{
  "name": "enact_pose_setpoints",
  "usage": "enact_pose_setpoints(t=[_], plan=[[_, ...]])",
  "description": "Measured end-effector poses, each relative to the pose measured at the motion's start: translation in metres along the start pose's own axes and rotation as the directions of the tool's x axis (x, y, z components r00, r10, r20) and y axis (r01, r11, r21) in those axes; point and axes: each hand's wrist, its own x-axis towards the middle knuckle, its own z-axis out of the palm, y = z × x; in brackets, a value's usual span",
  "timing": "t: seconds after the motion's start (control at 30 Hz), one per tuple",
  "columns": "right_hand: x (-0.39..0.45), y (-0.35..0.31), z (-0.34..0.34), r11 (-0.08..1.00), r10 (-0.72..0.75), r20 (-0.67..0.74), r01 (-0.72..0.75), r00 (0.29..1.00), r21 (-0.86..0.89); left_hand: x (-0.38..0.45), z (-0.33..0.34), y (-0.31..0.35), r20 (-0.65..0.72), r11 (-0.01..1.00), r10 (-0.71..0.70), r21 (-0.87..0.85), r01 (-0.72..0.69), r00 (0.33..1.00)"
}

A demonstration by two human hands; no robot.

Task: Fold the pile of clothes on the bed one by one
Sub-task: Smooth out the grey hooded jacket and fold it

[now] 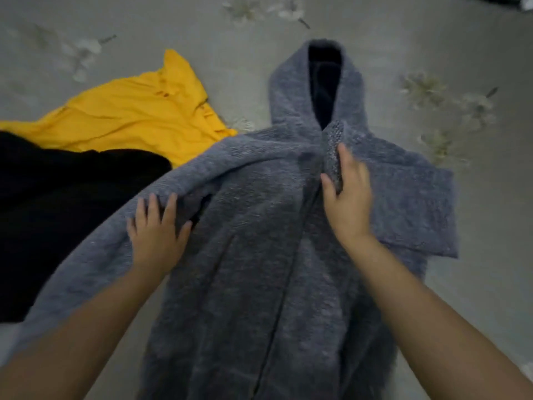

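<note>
A: Nearest the camera are the person's two bare forearms, coming in from five and seven o'clock over the hem end of the grey fleece hooded jacket (259,255).

B: And at far left?

A: A black garment (57,215) at nine o'clock, with a yellow garment (135,116) beyond it at ten o'clock; both lie on the grey floral bedspread (476,53). The jacket's left sleeve runs out over the black one's edge.

B: The left hand (157,235)?

A: It rests flat on that sleeve near the shoulder, fingers straight and spread.

B: How does the jacket lie?

A: Front up in the middle of the bed, long axis running from six to twelve o'clock, hood pointing to twelve, hem toward the person. The front closure runs down the centre.

B: And the right hand (347,194)?

A: It is at the collar, just below the hood opening, thumb and fingers pinching the paler turned-out front edge. At three o'clock the right sleeve lies folded across.
</note>
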Motion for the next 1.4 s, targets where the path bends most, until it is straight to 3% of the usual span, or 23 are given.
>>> enact_pose_setpoints(t=[0.1, 0.2, 0.33, 0.43, 0.57, 0.6, 0.67, 0.7, 0.77, 0.93, 1.03, 1.13, 1.2, 1.27, 1.37, 1.4], plan=[[0.011, -0.025, 0.031, 0.998, 0.026, -0.049, -0.028, 0.998, -0.049, 0.03, 0.002, -0.032, -0.04, 0.999, -0.012, -0.05, 0.01, 0.999], [0.009, -0.035, 0.059, 0.992, 0.06, 0.008, -0.059, 0.998, -0.114, 0.068, 0.007, -0.041, 0.006, 0.993, -0.025, -0.12, 0.025, 1.0], [0.001, -0.035, 0.086, 0.975, 0.054, 0.085, -0.034, 0.995, -0.22, 0.098, 0.017, -0.041, 0.1, 0.992, 0.095, -0.088, -0.086, 0.99], [0.009, -0.044, 0.096, 0.974, 0.033, 0.036, -0.024, 0.999, -0.227, 0.12, 0.003, -0.058, 0.009, 0.991, 0.104, -0.091, -0.103, 0.995], [0.022, -0.066, 0.124, 0.955, -0.152, 0.007, 0.148, 0.988, -0.256, 0.184, -0.04, -0.083, -0.146, 0.981, 0.195, 0.009, -0.196, 0.97], [0.023, -0.071, 0.136, 0.95, -0.156, 0.056, 0.165, 0.986, -0.264, 0.195, -0.047, -0.089, -0.132, 0.977, 0.213, 0.053, -0.208, 0.968], [0.018, -0.073, 0.163, 0.921, -0.048, 0.342, 0.174, 0.938, -0.349, 0.204, -0.048, -0.099, -0.06, 0.973, 0.211, 0.106, -0.204, 0.976], [0.01, -0.069, 0.175, 0.891, 0.067, 0.505, 0.177, 0.86, -0.419, 0.201, -0.045, -0.105, -0.026, 0.979, 0.186, 0.091, -0.183, 0.982], [-0.004, -0.057, 0.188, 0.869, 0.185, 0.63, 0.173, 0.754, -0.463, 0.183, -0.036, -0.118, -0.003, 0.991, 0.133, -0.006, -0.133, 0.991], [-0.012, -0.057, 0.186, 0.916, 0.139, 0.59, 0.123, 0.795, -0.382, 0.101, -0.02, -0.165, -0.046, 0.956, 0.034, -0.29, -0.046, 0.998], [-0.017, -0.071, 0.185, 0.931, 0.046, 0.554, 0.165, 0.831, -0.324, 0.043, -0.013, -0.196, 0.035, 0.92, -0.115, -0.374, 0.12, 0.993], [-0.023, -0.083, 0.188, 0.935, -0.077, 0.566, 0.257, 0.821, -0.246, -0.005, -0.008, -0.219, 0.131, 0.861, -0.294, -0.394, 0.322, 0.947], [-0.02, -0.091, 0.192, 0.925, -0.158, 0.586, 0.327, 0.795, -0.194, -0.025, -0.008, -0.227, 0.175, 0.804, -0.37, -0.431, 0.409, 0.912], [-0.014, -0.1, 0.197, 0.905, -0.212, 0.635, 0.395, 0.743, -0.16, -0.038, -0.007, -0.233, 0.169, 0.789, -0.368, -0.463, 0.403, 0.914], [-0.011, -0.117, 0.211, 0.896, -0.213, 0.754, 0.431, 0.622, -0.103, -0.046, -0.009, -0.24, 0.154, 0.71, -0.41, -0.564, 0.421, 0.899], [-0.012, -0.121, 0.215, 0.905, -0.19, 0.762, 0.411, 0.619, -0.108, -0.048, -0.011, -0.242, 0.159, 0.668, -0.424, -0.609, 0.427, 0.891]])
